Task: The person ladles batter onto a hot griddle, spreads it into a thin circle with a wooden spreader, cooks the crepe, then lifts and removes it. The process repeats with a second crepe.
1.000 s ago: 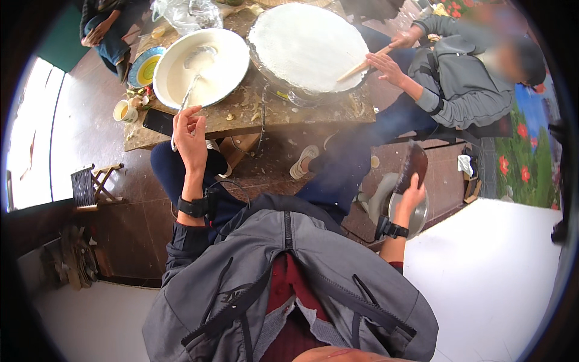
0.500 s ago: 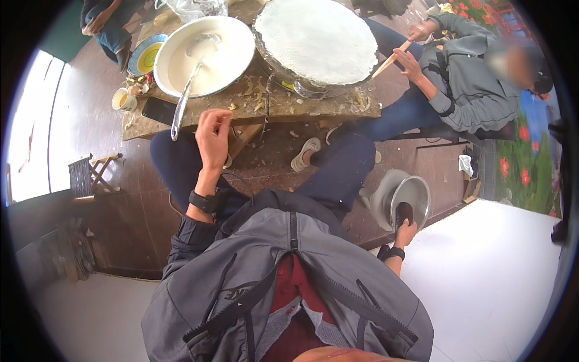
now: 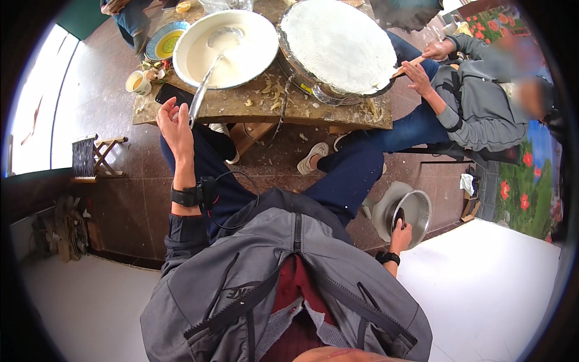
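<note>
My right hand point(image 3: 401, 236) grips a dark, rounded object point(image 3: 398, 216) at the rim of a metal basin point(image 3: 429, 211) low on the right; its exact kind is unclear. My left hand point(image 3: 176, 131) holds nothing, fingers loosely bent and apart, beside the handle end of a metal ladle point(image 3: 207, 83). That ladle leans in a wide white bowl point(image 3: 271, 45) of pale batter, its head partly sunk. Right of the bowl, a round griddle point(image 3: 329, 98) carries a thin white sheet of batter point(image 3: 338, 45). A co-worker's hands hold a wooden stick point(image 3: 410, 66) at the sheet's right edge.
On the wooden table point(image 3: 241, 110) lie scraps, a dark phone point(image 3: 175, 95), a paper cup point(image 3: 140, 83) and a blue-rimmed dish point(image 3: 152, 49) with yellow liquid. Near the table edge runs a cord point(image 3: 282, 99). A folding stool point(image 3: 86, 158) stands left. The co-worker sits at right.
My left hand has moved left and turned, now near the ladle's handle end. The co-worker's stick has shifted at the griddle's edge. My right hand keeps its hold at the basin; the view has shifted slightly.
</note>
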Demonstrator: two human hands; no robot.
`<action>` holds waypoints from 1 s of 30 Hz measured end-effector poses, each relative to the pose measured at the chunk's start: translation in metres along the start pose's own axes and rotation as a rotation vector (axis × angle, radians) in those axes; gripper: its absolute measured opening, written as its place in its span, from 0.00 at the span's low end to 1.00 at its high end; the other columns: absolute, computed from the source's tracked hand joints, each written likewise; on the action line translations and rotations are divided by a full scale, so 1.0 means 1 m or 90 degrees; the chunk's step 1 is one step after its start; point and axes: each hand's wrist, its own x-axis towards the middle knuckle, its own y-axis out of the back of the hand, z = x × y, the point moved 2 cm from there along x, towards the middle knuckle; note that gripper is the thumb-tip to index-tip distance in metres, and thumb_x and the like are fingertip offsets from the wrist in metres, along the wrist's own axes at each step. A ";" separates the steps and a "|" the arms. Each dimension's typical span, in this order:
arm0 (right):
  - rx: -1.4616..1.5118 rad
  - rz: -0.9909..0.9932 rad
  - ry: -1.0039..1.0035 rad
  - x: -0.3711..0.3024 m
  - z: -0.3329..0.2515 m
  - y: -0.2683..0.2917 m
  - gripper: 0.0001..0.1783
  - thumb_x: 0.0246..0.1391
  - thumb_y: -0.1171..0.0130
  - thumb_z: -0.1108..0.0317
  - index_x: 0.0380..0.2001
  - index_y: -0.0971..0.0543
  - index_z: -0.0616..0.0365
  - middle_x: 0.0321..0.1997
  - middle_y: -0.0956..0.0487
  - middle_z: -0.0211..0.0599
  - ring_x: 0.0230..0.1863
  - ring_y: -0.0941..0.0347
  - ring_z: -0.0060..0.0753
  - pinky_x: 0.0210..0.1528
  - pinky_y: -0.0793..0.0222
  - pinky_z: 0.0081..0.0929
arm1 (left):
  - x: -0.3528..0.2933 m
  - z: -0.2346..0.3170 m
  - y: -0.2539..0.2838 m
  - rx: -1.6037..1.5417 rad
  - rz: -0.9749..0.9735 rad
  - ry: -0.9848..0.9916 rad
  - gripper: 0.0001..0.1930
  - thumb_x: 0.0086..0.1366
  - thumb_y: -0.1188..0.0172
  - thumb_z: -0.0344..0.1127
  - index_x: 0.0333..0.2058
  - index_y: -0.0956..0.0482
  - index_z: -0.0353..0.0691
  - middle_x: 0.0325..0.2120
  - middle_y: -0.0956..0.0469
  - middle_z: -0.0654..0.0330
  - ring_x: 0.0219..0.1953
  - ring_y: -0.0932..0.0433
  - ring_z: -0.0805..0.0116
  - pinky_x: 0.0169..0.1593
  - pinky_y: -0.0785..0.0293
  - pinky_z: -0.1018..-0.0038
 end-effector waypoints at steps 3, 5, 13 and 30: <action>-0.115 0.071 0.035 -0.003 -0.011 0.008 0.25 0.56 0.44 0.48 0.43 0.24 0.60 0.45 0.23 0.48 0.47 0.29 0.52 0.47 0.33 0.47 | 0.006 -0.013 -0.006 -0.082 -0.047 0.075 0.17 0.63 0.39 0.35 0.49 0.27 0.33 0.44 0.30 0.55 0.44 0.29 0.68 0.50 0.32 0.73; -0.077 0.118 0.059 -0.002 -0.022 0.017 0.25 0.57 0.46 0.48 0.44 0.24 0.59 0.45 0.25 0.46 0.49 0.32 0.52 0.49 0.35 0.46 | 0.005 -0.013 -0.008 -0.083 -0.037 0.095 0.18 0.63 0.39 0.35 0.49 0.27 0.33 0.43 0.31 0.56 0.44 0.29 0.68 0.50 0.32 0.73; 0.122 0.230 0.243 0.031 -0.095 0.058 0.13 0.57 0.44 0.64 0.42 0.23 0.59 0.44 0.25 0.44 0.50 0.32 0.50 0.52 0.37 0.43 | -0.003 0.020 0.005 0.017 0.149 -0.128 0.16 0.63 0.41 0.29 0.48 0.31 0.30 0.46 0.33 0.54 0.47 0.30 0.66 0.47 0.30 0.72; 0.304 0.280 0.442 0.060 -0.206 0.082 0.07 0.53 0.41 0.71 0.36 0.21 0.58 0.41 0.23 0.37 0.46 0.30 0.42 0.50 0.34 0.37 | -0.020 0.076 0.004 0.047 0.144 -0.259 0.15 0.64 0.42 0.29 0.48 0.31 0.31 0.50 0.33 0.52 0.50 0.31 0.63 0.51 0.30 0.68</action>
